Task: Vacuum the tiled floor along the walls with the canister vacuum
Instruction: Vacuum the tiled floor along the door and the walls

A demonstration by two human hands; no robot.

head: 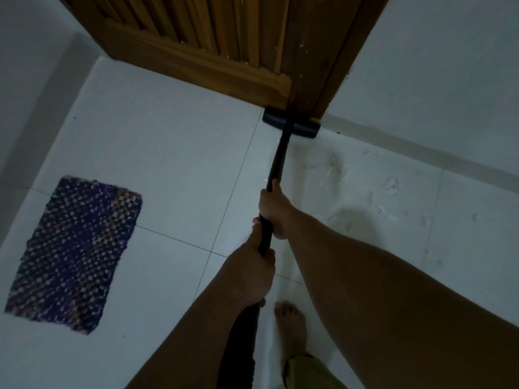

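A: Currently, where's the floor head (pixel 292 125)?
B: Far side, flat on the tiled floor (pixel 179 153), pressed against the wooden door (pixel 213 43) base beside the right wall (pixel 438 66).
A: Hands?
B: Right hand (pixel 273 210) clamped on the black wand (pixel 276 161), left hand (pixel 254 269) gripping it nearer. Purple mat (pixel 74 255) lies left, apart.

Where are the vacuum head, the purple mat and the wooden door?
vacuum head (pixel 304 127): head view, on its right half, on the floor against the door frame.
purple mat (pixel 75 254): head view, middle of the woven surface.
wooden door (pixel 196 32): head view, on the slatted panel.
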